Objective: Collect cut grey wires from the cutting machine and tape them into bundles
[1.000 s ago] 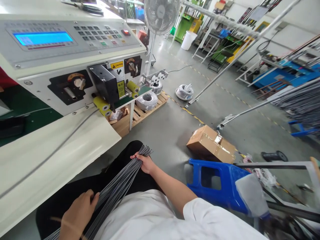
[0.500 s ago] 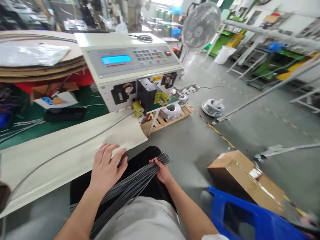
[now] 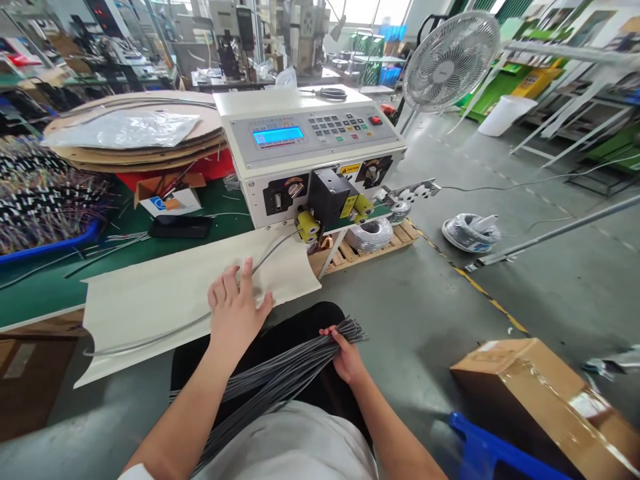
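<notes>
My right hand (image 3: 347, 357) is closed round one end of a bundle of thin grey cables (image 3: 285, 363), which lies across my lap. My left hand (image 3: 235, 303) has its fingers spread above a cream sheet tray (image 3: 150, 280). A single grey cable (image 3: 187, 325) runs along the tray, passes behind my left hand and enters the yellow rollers (image 3: 307, 227) of a white machine (image 3: 265, 157) with a lit blue display. Whether the fingertips touch this cable I cannot tell.
Left of the machine are round cardboard sheets (image 3: 210, 123), a small open box (image 3: 170, 197) and a blue crate of wires (image 3: 50, 243). On the right are a fan (image 3: 450, 63), a wrapped coil (image 3: 470, 233), a cardboard box (image 3: 545, 393) and a blue plastic object (image 3: 495, 447).
The view has shifted left, so more of the tray and the crate shows. My left hand has moved over the single cable, whose curve has changed. My right hand still holds the bundle.
</notes>
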### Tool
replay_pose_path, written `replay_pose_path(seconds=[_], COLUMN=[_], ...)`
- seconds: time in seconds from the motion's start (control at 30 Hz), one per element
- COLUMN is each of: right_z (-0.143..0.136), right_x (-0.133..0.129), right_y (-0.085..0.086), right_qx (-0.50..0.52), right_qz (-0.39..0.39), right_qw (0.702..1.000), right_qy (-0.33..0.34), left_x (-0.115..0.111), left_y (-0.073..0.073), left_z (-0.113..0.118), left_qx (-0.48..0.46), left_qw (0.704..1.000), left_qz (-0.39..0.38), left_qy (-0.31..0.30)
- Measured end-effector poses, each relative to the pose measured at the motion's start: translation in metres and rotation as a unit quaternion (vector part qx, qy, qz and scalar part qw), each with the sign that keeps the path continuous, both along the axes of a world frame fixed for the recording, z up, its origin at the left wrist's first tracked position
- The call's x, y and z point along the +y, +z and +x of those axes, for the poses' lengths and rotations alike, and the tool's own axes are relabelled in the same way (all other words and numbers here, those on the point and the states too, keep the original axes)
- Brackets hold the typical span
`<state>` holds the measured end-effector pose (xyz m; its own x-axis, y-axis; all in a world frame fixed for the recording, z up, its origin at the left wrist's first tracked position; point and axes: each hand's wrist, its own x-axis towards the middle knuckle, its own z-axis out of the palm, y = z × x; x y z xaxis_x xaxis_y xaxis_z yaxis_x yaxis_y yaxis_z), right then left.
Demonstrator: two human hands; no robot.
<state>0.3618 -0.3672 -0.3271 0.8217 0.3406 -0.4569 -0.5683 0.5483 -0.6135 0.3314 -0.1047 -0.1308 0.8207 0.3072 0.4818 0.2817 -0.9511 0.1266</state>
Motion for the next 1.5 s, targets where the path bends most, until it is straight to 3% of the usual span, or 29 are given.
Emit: replay_pose_path(seconds=[0.23, 0.37, 0.47, 0.57, 0.67, 0.8, 0.9, 1.03, 1.23, 1.3, 1.4, 1.5], right_z=[0.001, 0.001, 0.002, 0.002, 0.002, -0.001, -0.003, -0.002, -0.002, -0.003, -0.005, -0.006], right_x=[-0.002, -0.001, 0.002, 0.003, 0.002, 0.001, 0.005, 0.011, 0.01, 0.01, 0.011, 0.012], right_y=[-0.004, -0.002, 0.0, 0.002, 0.001, -0.002, -0.002, -0.002, -0.005, -0.005, -0.003, -0.002], right_qx=[-0.002, 0.0, -0.006, -0.011, -0.018, -0.025, -0.022, -0.02, -0.031, -0.029, -0.037, -0.055], right_qz=[0.002, 0.003, -0.006, -0.015, -0.02, -0.032, -0.041, -0.048, -0.046, -0.045, -0.045, -0.06], right_qw=[1.0, 1.0, 1.0, 1.0, 1.0, 0.999, 0.998, 0.998, 0.998, 0.998, 0.998, 0.996], right_qy=[0.014, 0.014, 0.016, 0.015, 0.014, 0.023, 0.028, 0.02, 0.013, 0.02, 0.029, 0.034], left_x=[0.009, 0.018, 0.008, -0.012, -0.024, -0.007, 0.015, 0.03, 0.028, 0.013, -0.028, -0.075], left_y=[0.0, -0.004, -0.014, -0.04, -0.085, -0.144, -0.162, -0.167, -0.17, -0.167, -0.158, -0.149], left_z=[-0.019, -0.043, -0.056, -0.062, -0.07, -0.09, -0.109, -0.125, -0.134, -0.126, -0.096, -0.051], left_qx=[0.1, 0.094, 0.046, 0.084, 0.239, 0.437, 0.449, 0.387, 0.314, 0.251, 0.173, 0.226], left_qw=[0.995, 0.992, 0.991, 0.988, 0.961, 0.865, 0.839, 0.845, 0.881, 0.89, 0.876, 0.885], left_qz=[0.017, 0.004, -0.006, 0.01, -0.036, -0.161, -0.21, -0.287, -0.312, -0.354, -0.425, -0.36], left_qy=[-0.003, -0.084, -0.127, -0.13, -0.138, -0.184, -0.224, -0.232, -0.165, -0.137, -0.147, -0.192])
